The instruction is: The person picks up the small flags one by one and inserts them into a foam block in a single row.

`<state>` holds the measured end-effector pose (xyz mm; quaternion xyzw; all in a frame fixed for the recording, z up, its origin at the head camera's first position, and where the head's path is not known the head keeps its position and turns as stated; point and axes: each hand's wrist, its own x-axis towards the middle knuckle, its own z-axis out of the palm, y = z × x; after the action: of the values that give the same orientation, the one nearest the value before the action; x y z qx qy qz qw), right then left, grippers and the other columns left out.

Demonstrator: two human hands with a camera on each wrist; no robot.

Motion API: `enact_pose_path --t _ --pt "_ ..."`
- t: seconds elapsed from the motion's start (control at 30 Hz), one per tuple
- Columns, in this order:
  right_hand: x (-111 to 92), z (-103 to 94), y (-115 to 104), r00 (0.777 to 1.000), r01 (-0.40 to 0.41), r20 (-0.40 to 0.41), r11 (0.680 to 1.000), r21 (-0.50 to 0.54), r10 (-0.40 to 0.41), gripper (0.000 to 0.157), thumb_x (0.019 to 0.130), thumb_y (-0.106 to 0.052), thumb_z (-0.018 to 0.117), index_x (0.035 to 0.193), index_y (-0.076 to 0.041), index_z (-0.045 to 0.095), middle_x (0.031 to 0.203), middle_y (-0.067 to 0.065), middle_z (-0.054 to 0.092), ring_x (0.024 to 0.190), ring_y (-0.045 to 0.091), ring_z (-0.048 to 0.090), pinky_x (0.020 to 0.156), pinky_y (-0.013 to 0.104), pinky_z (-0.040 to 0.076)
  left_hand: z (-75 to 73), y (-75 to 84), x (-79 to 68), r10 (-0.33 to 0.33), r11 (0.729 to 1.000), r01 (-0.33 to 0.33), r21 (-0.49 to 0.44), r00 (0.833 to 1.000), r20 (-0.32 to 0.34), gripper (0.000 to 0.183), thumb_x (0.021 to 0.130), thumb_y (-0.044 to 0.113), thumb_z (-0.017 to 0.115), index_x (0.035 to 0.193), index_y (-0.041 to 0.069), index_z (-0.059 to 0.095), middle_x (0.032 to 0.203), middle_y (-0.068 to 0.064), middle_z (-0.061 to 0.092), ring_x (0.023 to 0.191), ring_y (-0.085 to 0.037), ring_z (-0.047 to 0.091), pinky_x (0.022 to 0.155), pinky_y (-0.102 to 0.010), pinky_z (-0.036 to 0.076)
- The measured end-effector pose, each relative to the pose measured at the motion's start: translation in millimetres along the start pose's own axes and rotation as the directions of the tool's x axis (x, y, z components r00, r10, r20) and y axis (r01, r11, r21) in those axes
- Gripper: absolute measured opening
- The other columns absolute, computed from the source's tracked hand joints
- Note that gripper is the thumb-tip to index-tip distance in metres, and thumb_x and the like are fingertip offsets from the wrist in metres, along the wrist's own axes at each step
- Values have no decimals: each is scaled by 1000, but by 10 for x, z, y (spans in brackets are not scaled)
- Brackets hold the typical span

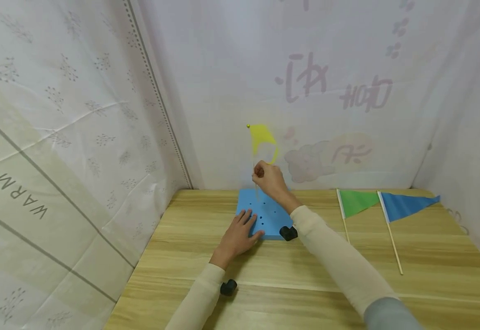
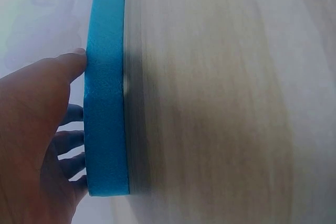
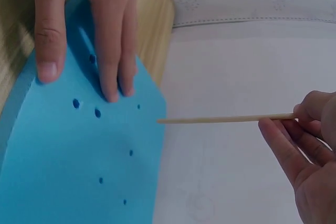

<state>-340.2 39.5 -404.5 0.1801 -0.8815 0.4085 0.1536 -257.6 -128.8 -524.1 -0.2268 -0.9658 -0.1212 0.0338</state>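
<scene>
**Right hand (image 1: 270,178) holds a yellow flag (image 1: 263,134) above a blue block (image 1: 270,230)**

The yellow flag stands nearly upright over the block, its cloth blurred, with a small yellow ball (image 1: 248,126) at the top. The right hand pinches its thin wooden stick (image 3: 220,119) between thumb and fingers. The stick's lower end points down towards the block; whether it touches the surface cannot be told. The block lies flat, its top dotted with small dark holes (image 3: 97,113).

The left hand (image 1: 240,233) rests on the block's left side, fingers spread on its top, thumb at the near edge.

Both arms wear cream sleeves (image 1: 335,252), with a small black device (image 1: 228,287) by each wrist. Under everything is a wood-grain table (image 1: 161,275). To the right lie two more flags, a green pennant (image 1: 357,203) and, just beside it, a blue pennant (image 1: 406,206). Behind hangs a pale printed curtain (image 1: 223,68); another printed cloth (image 1: 79,137), at left, reads "WARM".
</scene>
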Motion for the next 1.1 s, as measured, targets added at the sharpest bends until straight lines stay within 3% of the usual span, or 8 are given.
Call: enact_pose_path --t 0.53,0.8,1.1 --pt "-3 350 90 1000 14 27 1000 11 -14 11 98 -23 62 99 -12 62 94 4 70 87 18 67 74 34 58 23 -20 -7 18 999 -18 29 1000 -16 70 98 57 47 151 11 39 160 -14 31 149 -36 26 122 -50 26" --pt "-31 417 122 1000 11 4 1000 16 -11 11 98 -22 61 98 -11 63 94 6 71 88 20 68 75 35 58 28 -39 -23 28 999 -27 40 999 -29 72 98 59 46 151 10 40 159 -15 32 148 -36 27 121 -50 28" --pt "-81 493 131 997 -44 62 999 5 43 15 99 -25 60 104 -11 64 95 3 70 84 16 68 72 31 58 35 -54 -43 22 999 -21 42 1000 -11 73 98 61 43 152 12 37 161 -13 29 150 -34 24 123 -49 24"
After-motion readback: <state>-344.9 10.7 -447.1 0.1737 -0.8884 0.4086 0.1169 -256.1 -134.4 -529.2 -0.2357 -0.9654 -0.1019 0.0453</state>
